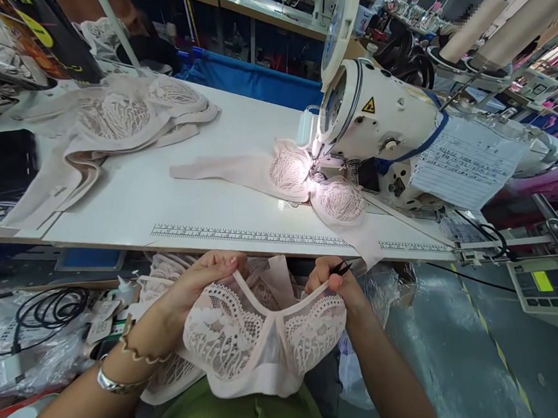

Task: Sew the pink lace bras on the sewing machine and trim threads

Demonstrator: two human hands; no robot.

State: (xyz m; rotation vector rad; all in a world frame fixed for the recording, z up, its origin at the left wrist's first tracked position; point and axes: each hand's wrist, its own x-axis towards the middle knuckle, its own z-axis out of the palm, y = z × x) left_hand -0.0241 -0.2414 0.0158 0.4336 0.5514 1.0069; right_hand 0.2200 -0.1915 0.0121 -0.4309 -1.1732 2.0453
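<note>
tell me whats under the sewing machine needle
A pale lace bra lies on the white table under the sewing machine head, lit by its lamp. The needle itself and the spot it meets are hidden by the head.

My left hand (206,277) and right hand (333,284) hold a lace bra (254,336) in front of the table (165,187), below its edge. On the table, a second bra (310,186) lies under the sewing machine (378,114); a pile of bras (117,116) lies far left of it.
</note>
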